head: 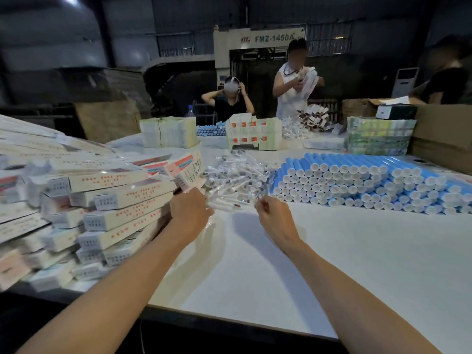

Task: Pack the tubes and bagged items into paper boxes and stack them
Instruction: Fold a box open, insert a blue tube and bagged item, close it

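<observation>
A heap of long white paper boxes (122,198) with red print is stacked at the left of the white table (357,264). My left hand (190,208) grips one such box (187,168) by its near end, tilted up over the heap's right edge. Clear bagged items (237,175) lie in a pile at the table's middle. My right hand (274,213) pinches the edge of one clear bag (263,194) at the pile's near side. Blue tubes with white caps (357,180) lie stacked on their sides at the right.
Bundles of flat boxes (168,131), an orange-and-white carton stack (255,132) and a wrapped green bundle (378,135) stand at the far side. A brown cardboard box (444,134) sits far right. Three people work beyond the table.
</observation>
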The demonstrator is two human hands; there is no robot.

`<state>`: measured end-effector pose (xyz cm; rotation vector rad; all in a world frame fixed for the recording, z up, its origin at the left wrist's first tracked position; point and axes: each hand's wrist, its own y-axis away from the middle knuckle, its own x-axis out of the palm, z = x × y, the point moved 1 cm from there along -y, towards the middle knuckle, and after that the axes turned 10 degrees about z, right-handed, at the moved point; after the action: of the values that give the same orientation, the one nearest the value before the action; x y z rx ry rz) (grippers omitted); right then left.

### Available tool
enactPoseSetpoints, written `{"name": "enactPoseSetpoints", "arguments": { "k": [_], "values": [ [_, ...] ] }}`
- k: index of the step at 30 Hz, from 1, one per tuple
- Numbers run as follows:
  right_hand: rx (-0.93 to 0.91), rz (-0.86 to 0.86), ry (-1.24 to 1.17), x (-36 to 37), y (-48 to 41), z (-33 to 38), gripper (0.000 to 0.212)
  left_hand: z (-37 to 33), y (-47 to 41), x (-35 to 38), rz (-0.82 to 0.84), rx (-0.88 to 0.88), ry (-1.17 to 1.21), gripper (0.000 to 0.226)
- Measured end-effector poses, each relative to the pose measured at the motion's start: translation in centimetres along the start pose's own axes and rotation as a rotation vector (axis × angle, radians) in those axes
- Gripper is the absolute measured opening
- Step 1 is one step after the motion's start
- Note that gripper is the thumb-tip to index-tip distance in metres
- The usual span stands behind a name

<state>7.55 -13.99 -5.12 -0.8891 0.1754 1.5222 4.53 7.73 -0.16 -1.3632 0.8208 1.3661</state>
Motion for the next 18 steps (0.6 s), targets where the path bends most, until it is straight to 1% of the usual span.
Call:
{"name": "enactPoseSetpoints", "arguments": {
  "k": [1, 3, 4, 8, 11, 12, 14, 16, 18],
  "values": [
    [0.005, 0.003, -0.003, -0.1, 0.1, 0.0, 0.025, -0.2, 0.2, -0.1, -0.012, 0.009, -0.052, 0.034],
    [0.015, 0.003, -0.003, -0.3, 0.2, -0.1, 0.029, -0.1, 0.8, -0.4, -0.035, 0.029, -0.132, 0.033],
    [0.022, 0.003, -0.002, -0.3, 0.2, -0.2, 0.029, 0.2, 1.1, -0.6, -0.062, 0.037, -0.116, 0.034],
    [0.024, 0.011, 0.029, -0.3, 0.2, 0.1, 0.023, 2.7, 2.7, -1.9, -0.169, 0.063, 0.220, 0.029],
    [-0.006, 0.030, -0.067, -0.3, 0.3, 1.0, 0.025, 3.8, 4.7, -3.6, -0.149, 0.121, 0.499, 0.027],
    [-0.022, 0.045, -0.157, -0.3, 0.3, 1.4, 0.025, 3.5, 5.1, -4.2, -0.158, 0.142, 0.550, 0.027],
    [-0.023, 0.117, -0.445, -0.4, 0.1, 2.5, 0.025, 2.0, 5.9, -4.9, -0.217, 0.212, 0.563, 0.024],
    [0.022, 0.206, -0.787, -0.4, -0.1, 3.8, 0.036, -0.3, 6.5, -4.9, -0.277, 0.297, 0.501, 0.032],
    [0.020, 0.243, -1.021, -0.7, -0.1, 4.6, 0.047, -2.8, 6.7, -4.1, -0.327, 0.340, 0.382, 0.036]
  ]
}}
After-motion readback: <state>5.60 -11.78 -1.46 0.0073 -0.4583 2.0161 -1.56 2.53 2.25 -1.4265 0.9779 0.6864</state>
